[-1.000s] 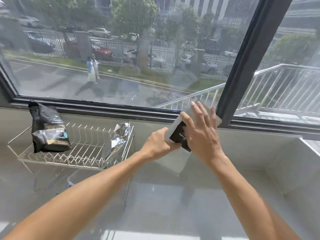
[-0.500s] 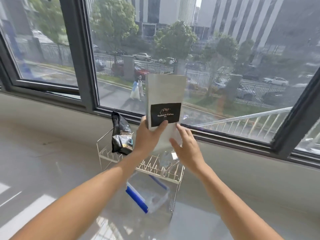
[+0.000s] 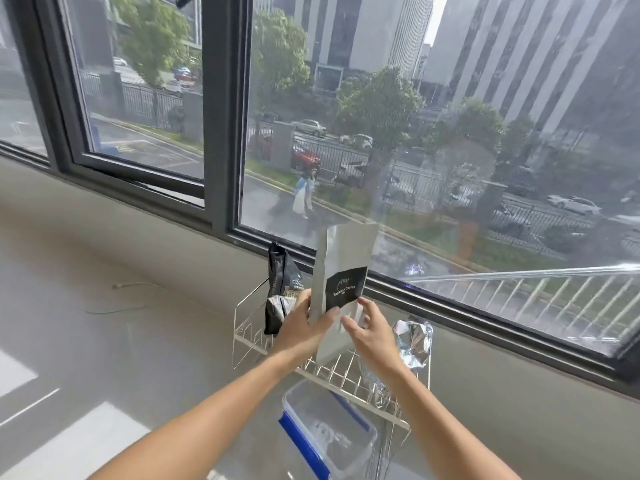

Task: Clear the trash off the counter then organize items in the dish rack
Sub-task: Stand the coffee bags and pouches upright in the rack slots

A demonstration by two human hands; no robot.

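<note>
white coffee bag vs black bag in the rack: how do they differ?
Colour: the white coffee bag is pale with a black label; the black bag is dark with gold print.
Support: the white coffee bag is gripped by the left hand, with the right hand at its face; the black bag stands in the dish rack untouched.
Shape: the white one is flat, the black one bulges.
Shared: both are upright.

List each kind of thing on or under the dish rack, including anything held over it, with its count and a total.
Bags: 3, white, black, silver
Plastic boxes: 1
Total: 4
</note>
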